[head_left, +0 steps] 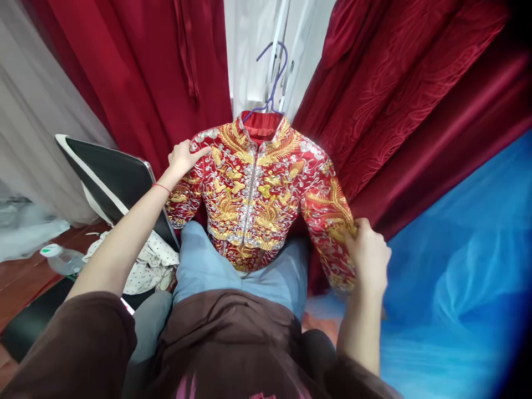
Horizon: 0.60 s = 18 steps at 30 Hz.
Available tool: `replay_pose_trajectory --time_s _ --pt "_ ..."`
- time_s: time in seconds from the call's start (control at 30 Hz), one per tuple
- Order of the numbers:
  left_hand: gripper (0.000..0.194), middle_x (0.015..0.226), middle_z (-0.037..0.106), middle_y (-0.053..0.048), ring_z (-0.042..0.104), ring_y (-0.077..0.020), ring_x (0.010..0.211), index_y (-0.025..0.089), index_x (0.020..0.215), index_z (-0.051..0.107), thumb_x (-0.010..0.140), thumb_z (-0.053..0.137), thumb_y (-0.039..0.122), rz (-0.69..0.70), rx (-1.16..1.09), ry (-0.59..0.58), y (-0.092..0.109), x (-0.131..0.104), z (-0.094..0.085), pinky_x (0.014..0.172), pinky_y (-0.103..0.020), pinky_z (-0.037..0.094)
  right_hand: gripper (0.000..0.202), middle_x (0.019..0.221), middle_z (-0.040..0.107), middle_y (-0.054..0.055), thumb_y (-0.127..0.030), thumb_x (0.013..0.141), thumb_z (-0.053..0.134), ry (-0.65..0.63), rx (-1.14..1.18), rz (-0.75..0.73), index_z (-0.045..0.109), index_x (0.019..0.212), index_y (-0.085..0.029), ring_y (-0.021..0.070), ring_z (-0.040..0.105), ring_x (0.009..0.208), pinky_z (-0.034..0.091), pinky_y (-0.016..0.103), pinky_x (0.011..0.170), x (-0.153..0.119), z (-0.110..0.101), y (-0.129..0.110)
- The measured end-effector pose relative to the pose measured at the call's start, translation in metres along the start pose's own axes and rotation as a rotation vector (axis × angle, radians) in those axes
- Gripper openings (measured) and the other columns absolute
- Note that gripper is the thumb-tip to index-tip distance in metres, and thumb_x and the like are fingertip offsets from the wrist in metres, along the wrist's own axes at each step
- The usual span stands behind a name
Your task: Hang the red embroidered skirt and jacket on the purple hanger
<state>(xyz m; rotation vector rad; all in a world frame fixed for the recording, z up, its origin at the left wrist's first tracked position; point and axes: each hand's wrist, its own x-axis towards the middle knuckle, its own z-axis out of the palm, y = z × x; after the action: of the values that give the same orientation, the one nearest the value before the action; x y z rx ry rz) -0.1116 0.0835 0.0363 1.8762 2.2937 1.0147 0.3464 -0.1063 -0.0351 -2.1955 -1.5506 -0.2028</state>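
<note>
A red jacket [249, 188] with gold and silver embroidery hangs upright in front of me on a purple hanger [274, 91]. Its lower hem rests by my knees. My left hand [183, 159] grips the jacket at the left shoulder, thumb on the front and fingers closed behind it. Lower down on the other side, my right hand [369, 257] is closed on the outer edge of the right sleeve, which is drawn outward. The fingertips of that hand are partly hidden and a little blurred.
Dark red curtains [153, 66] hang behind on both sides of a white panel [249, 55]. To the left stand a black board with a white edge [112, 166], a dotted cloth [153, 260] and a plastic bottle [62, 259]. Blue fabric [465, 266] spreads at right.
</note>
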Motion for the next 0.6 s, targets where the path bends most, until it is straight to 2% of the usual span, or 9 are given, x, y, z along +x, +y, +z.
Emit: replay_pose_trajectory --time_s 0.07,0.17,0.23,0.3,0.37,0.43,0.5,0.6 --pt "0.072 0.118 0.068 -0.018 0.060 -0.0391 0.119 0.018 0.119 0.063 0.076 0.057 0.077 0.022 -0.050 0.001 -0.001 -0.005 -0.005 0.102 -0.049 0.046 0.028 0.091 0.069 0.020 -0.034 0.091 0.049 0.123 -0.066 0.034 0.062 0.108 -0.016 0.0323 0.065 0.076 0.039 0.036 0.059 -0.004 0.007 -0.016" --pt "0.074 0.118 0.070 -0.017 0.064 -0.0333 0.112 0.015 0.121 0.063 0.075 0.064 0.072 0.123 -0.253 -0.118 -0.007 -0.016 -0.012 0.097 -0.044 0.051 0.027 0.094 0.068 0.018 -0.039 0.094 0.047 0.232 0.012 -0.084 0.062 0.103 -0.017 0.0303 0.064 0.081 0.039 0.034 0.059 -0.012 0.016 -0.044" --pt "0.075 0.120 0.071 -0.015 0.067 -0.0294 0.108 0.014 0.123 0.063 0.072 0.070 0.069 0.197 -0.407 -0.262 -0.017 -0.023 -0.013 0.094 -0.041 0.054 0.027 0.095 0.067 0.015 -0.040 0.096 0.045 0.160 0.070 -0.199 0.061 0.101 -0.019 0.0269 0.063 0.080 0.038 0.032 0.058 -0.016 0.023 -0.061" --pt "0.076 0.120 0.072 -0.014 0.069 -0.0282 0.106 0.016 0.122 0.064 0.064 0.078 0.063 0.230 -0.457 -0.385 -0.029 -0.029 -0.009 0.093 -0.039 0.056 0.025 0.096 0.066 0.013 -0.039 0.097 0.046 0.015 0.080 -0.314 0.060 0.101 -0.019 0.0238 0.063 0.078 0.037 0.030 0.057 -0.018 0.030 -0.074" --pt "0.068 0.114 0.075 -0.012 0.070 -0.0302 0.105 0.017 0.111 0.070 0.056 0.085 0.054 0.195 -0.353 -0.441 -0.041 -0.033 -0.005 0.095 -0.040 0.055 0.021 0.099 0.066 0.012 -0.036 0.097 0.048 -0.079 0.047 -0.400 0.060 0.101 -0.019 0.0226 0.064 0.078 0.037 0.029 0.058 -0.017 0.038 -0.080" --pt "0.049 0.102 0.077 -0.013 0.070 -0.0347 0.105 0.017 0.090 0.074 0.054 0.086 0.048 0.112 -0.175 -0.455 -0.047 -0.035 -0.004 0.096 -0.042 0.054 0.020 0.099 0.066 0.012 -0.033 0.098 0.048 -0.106 0.009 -0.449 0.060 0.100 -0.018 0.0223 0.065 0.079 0.037 0.029 0.059 -0.016 0.043 -0.082" --pt "0.036 0.091 0.078 -0.013 0.071 -0.0370 0.100 0.017 0.073 0.073 0.056 0.084 0.047 0.037 -0.101 -0.564 -0.046 -0.034 -0.012 0.092 -0.043 0.055 0.019 0.098 0.066 0.011 -0.033 0.098 0.048 -0.125 -0.003 -0.477 0.060 0.099 -0.019 0.0216 0.065 0.077 0.037 0.029 0.058 -0.013 0.045 -0.078" --pt "0.039 0.088 0.078 -0.011 0.072 -0.0327 0.094 0.017 0.075 0.075 0.062 0.080 0.053 0.009 -0.302 -0.807 -0.040 -0.026 -0.033 0.086 -0.041 0.057 0.018 0.097 0.068 0.009 -0.035 0.099 0.049 -0.196 0.011 -0.496 0.059 0.098 -0.020 0.0203 0.066 0.074 0.037 0.028 0.057 -0.009 0.045 -0.070"
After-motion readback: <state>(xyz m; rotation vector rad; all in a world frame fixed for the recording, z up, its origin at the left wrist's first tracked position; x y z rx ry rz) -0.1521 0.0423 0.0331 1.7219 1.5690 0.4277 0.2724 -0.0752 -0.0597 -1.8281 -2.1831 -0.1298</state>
